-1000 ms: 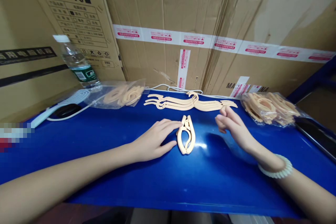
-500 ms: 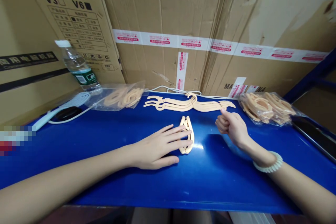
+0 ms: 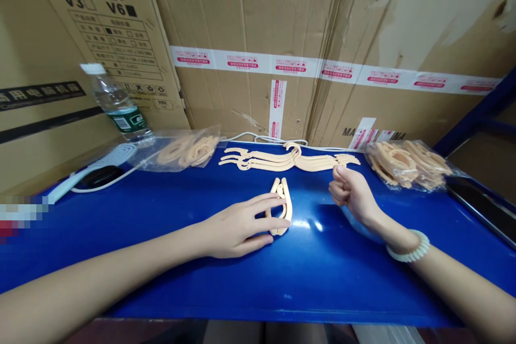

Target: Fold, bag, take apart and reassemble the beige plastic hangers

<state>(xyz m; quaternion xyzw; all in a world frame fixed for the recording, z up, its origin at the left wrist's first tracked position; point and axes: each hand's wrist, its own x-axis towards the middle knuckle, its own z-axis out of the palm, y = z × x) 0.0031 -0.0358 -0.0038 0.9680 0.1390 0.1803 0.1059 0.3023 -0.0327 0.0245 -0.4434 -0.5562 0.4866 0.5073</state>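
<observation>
A folded beige plastic hanger (image 3: 287,215) lies on the blue table in the middle. My left hand (image 3: 242,226) rests over it from the left, open, fingers stretched across it and thumb beside its lower end. To the right, my right hand (image 3: 352,193) hovers in a loose fist, thumb on top; nothing shows in it, and its palm is hidden. A pale bracelet circles that wrist. Behind both hands, several unfolded beige hangers (image 3: 274,160) lie nested together, hooks pointing to the back. The right fist is just in front of their right end.
Clear bags of folded hangers lie at the back left (image 3: 197,150) and back right (image 3: 403,164). A water bottle (image 3: 121,110), a pale brush (image 3: 108,158) and a dark oval object (image 3: 102,174) are at left. Cardboard boxes (image 3: 226,5) wall the back; a dark flat device (image 3: 484,209) is far right.
The folded hanger has slid slightly left under my left hand, whose fingers have drawn in a little. My right hand keeps its fist in nearly the same place. The view has shifted slightly.
</observation>
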